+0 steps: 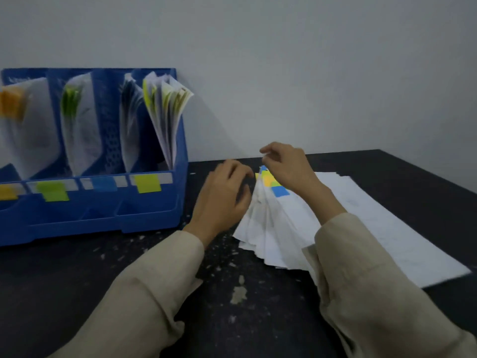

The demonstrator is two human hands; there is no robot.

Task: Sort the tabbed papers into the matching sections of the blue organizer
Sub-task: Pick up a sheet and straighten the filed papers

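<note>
White tabbed papers [273, 223]: left hand [224, 192] curls against them; right hand [286, 164] pinches tabs.

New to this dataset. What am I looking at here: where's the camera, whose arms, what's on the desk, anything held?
There is one picture, from a wide-angle camera worn on a person's head, looking down at their own arms in beige sleeves. No robot. On the dark table lies a stack of white papers with coloured tabs at its far end. The left hand rests against the stack's edge; the right hand fingers the tabs, though blur hides whether it grips one. At left stands the blue organizer, its sections labelled orange, green, blue and yellow-green, each already holding papers.
</note>
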